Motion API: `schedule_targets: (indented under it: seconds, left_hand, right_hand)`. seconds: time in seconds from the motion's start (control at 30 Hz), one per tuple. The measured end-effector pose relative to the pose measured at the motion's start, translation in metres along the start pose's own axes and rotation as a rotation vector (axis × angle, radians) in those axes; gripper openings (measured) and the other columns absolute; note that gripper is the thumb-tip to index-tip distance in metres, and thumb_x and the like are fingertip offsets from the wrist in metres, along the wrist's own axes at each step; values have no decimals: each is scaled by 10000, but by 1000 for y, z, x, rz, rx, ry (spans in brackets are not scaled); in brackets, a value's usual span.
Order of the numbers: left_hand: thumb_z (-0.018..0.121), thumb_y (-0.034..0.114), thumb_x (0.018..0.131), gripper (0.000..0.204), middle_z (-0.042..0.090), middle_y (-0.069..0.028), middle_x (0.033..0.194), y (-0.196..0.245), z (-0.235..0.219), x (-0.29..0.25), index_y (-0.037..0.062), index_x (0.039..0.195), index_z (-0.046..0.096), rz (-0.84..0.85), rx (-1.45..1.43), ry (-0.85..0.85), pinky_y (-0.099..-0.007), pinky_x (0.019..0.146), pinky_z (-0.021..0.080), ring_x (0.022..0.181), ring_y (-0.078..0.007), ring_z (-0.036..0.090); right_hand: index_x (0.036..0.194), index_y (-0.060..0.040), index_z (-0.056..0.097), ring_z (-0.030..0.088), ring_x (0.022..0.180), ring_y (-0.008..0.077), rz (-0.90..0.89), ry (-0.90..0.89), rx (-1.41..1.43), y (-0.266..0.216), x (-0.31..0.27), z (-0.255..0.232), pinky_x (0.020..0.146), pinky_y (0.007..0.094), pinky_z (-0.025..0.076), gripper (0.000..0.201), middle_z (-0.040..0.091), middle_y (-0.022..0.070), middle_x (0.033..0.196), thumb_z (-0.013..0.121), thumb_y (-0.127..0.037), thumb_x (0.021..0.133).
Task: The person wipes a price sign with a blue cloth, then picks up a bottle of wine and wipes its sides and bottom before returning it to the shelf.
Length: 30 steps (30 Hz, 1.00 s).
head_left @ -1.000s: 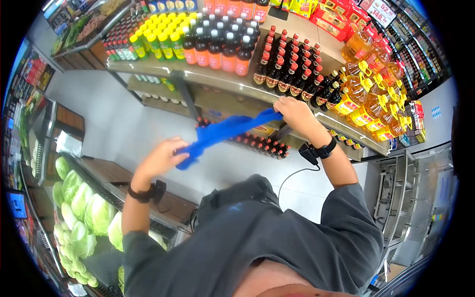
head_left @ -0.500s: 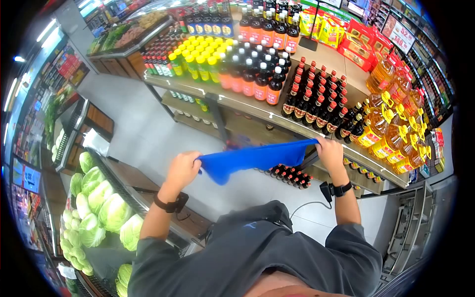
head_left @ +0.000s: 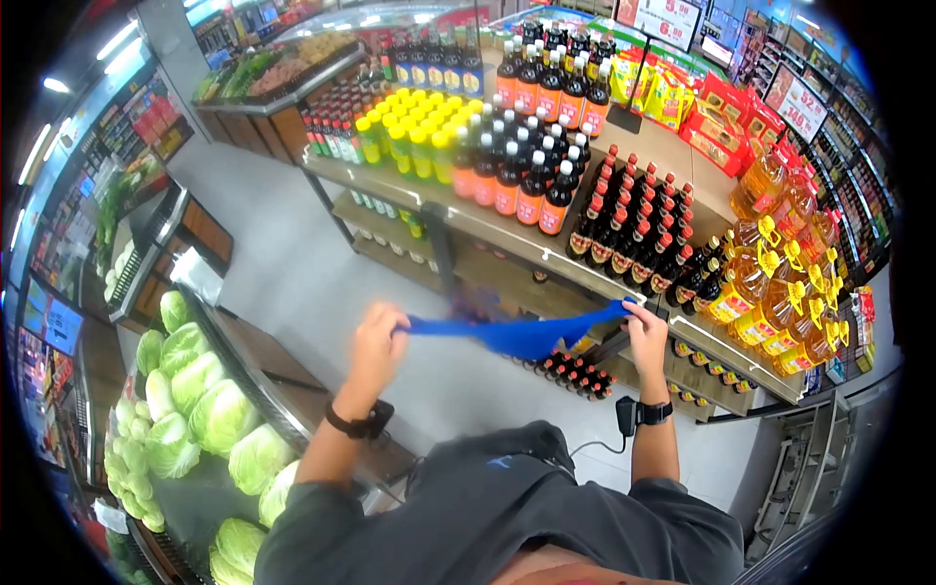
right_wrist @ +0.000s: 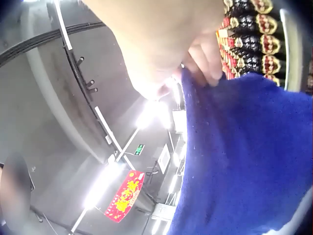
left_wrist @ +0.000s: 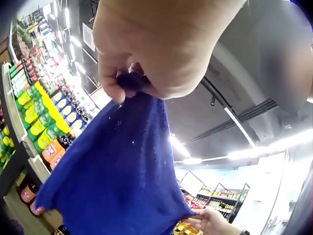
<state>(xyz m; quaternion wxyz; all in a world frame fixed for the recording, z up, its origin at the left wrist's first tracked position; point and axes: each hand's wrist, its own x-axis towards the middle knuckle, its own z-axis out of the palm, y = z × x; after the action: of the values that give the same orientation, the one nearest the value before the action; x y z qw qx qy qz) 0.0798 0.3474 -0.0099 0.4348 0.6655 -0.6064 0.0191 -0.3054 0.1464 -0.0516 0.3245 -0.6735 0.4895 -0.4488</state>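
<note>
Plainly, from my remote post, I see the left hand (head_left: 378,346) pinching one end of a blue cloth (head_left: 531,337) and the right hand (head_left: 646,336) pinching the other. It hangs between them, above a smooth grey floor (head_left: 292,268). Beyond runs a wooden display shelf (head_left: 492,225) crowded with red-capped bottles (head_left: 624,226) and oil jugs (head_left: 756,283); pale cabbages (head_left: 229,414) fill a stand to the left. Overhead, a red sign (right_wrist: 126,196) hangs beneath the grey ceiling (right_wrist: 93,61).
</note>
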Motion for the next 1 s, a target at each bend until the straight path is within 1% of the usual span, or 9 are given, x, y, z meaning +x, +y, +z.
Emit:
schedule_targets:
  seconds: [0.07, 0.1, 0.23, 0.33, 0.4, 0.47, 0.57, 0.77, 1.0]
  left_hand:
    - [592, -65, 700, 228, 608, -140, 862, 7, 1, 0, 34, 904, 613, 44, -23, 11, -367, 640, 474, 767, -306, 599]
    - [593, -67, 701, 208, 611, -138, 853, 18, 1, 1, 25, 887, 614, 50, -35, 9, -348, 634, 477, 753, -293, 604]
    - [609, -78, 671, 240, 634, -144, 901, 58, 14, 10, 32, 881, 638, 2, -256, -121, -327, 702, 513, 839, -285, 641]
    - [628, -79, 658, 295, 641, -157, 1005, 74, 30, 21, 50, 921, 657, 150, -299, -297, -346, 809, 518, 958, -296, 642]
    - [632, -82, 652, 311, 632, -161, 1070, 87, 41, 33, 54, 930, 663, 329, -319, -242, -367, 851, 500, 999, -304, 626]
    - [635, -83, 649, 313, 619, -165, 1131, 91, 48, 36, 51, 930, 668, 387, -430, -266, -380, 888, 481, 1034, -314, 609]
    - [629, -81, 657, 295, 604, -173, 1187, 76, 55, 23, 29, 927, 675, 199, -640, -516, -381, 907, 464, 1056, -338, 595]
    - [619, -35, 706, 281, 655, -140, 1073, 72, 59, 12, 43, 967, 690, 123, -594, -557, -357, 829, 499, 949, -314, 638]
    - [625, 18, 714, 258, 671, -112, 977, 80, 50, 16, 97, 946, 707, 253, -195, -652, -380, 742, 523, 809, -316, 640]
  right_hand:
    - [920, 35, 698, 562, 654, 49, 118, 136, 262, 18, 6, 15, 578, 204, 442, 148, 666, 53, 746, 672, -95, 856]
    - [817, -2, 656, 541, 627, 40, 82, 182, 438, 10, 9, 23, 556, 180, 417, 117, 620, 3, 706, 709, -102, 849]
    - [739, -74, 490, 490, 588, 20, 88, 63, 490, -51, 13, 45, 520, 190, 407, 248, 526, -44, 690, 725, -31, 808]
    - [925, -22, 635, 579, 721, 66, -37, -187, 531, -94, -2, 75, 618, 213, 467, 138, 618, 14, 814, 697, 3, 805]
    - [853, 3, 658, 643, 718, 207, -511, -246, 236, -143, -14, 75, 669, 298, 506, 82, 669, 114, 831, 689, -10, 777]
    - [842, -14, 666, 659, 732, 284, -579, -446, 192, -154, -29, 82, 676, 339, 526, 71, 673, 126, 835, 679, -62, 792]
    - [874, -35, 668, 663, 714, 291, -727, -404, 156, -147, -33, 89, 644, 347, 536, 109, 682, 120, 852, 698, -93, 787]
    - [954, -63, 642, 675, 717, 281, -686, -473, 48, -125, -40, 88, 625, 338, 545, 209, 691, 110, 869, 724, -105, 766]
    - [931, -63, 647, 684, 723, 252, -711, -289, 64, -102, -58, 98, 632, 334, 552, 233, 694, 96, 862, 757, -115, 733]
